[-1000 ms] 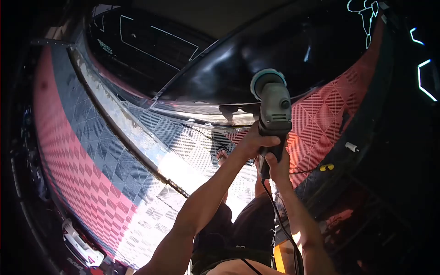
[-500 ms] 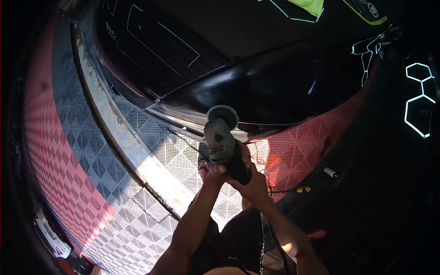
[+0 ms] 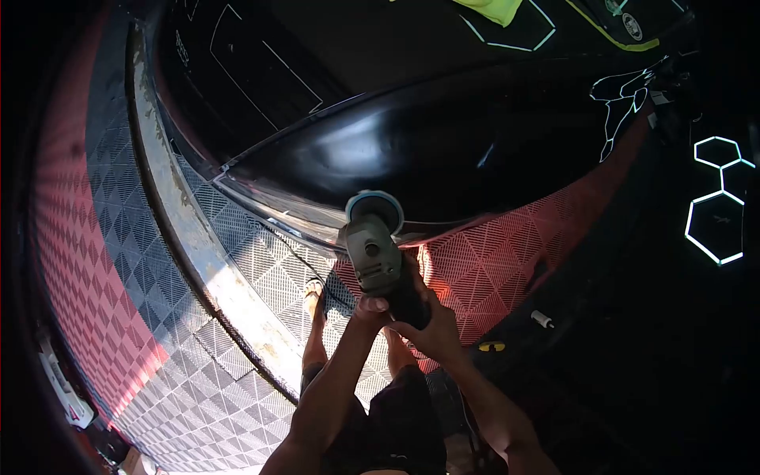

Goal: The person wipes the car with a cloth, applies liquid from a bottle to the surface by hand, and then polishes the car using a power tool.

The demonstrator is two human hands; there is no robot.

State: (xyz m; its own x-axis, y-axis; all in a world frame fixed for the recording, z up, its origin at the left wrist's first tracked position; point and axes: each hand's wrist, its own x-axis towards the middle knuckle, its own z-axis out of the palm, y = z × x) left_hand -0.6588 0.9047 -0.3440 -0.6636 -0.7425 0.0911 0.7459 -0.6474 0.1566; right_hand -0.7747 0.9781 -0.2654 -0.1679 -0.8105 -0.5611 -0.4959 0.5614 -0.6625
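Note:
A car polisher (image 3: pixel 372 252) with a grey-green head and dark body is held between both my hands. Its round pad (image 3: pixel 375 207) lies against the lower part of a glossy black car panel (image 3: pixel 443 150). My left hand (image 3: pixel 369 310) is closed round the underside behind the polisher's head, with the thumb showing and most fingers hidden. My right hand (image 3: pixel 431 326) wraps the dark rear body from the right.
A green cloth (image 3: pixel 495 11) lies on the dark surface above. On the right floor are a small white bottle (image 3: pixel 542 319) and a yellow object (image 3: pixel 492 346). A raised strip (image 3: pixel 190 229) crosses the tiled floor. A cord runs below the panel.
My view has shifted, and more of my legs now shows. The polisher sits slightly lower and further left in view, its pad still at the panel. Both hands keep their hold.

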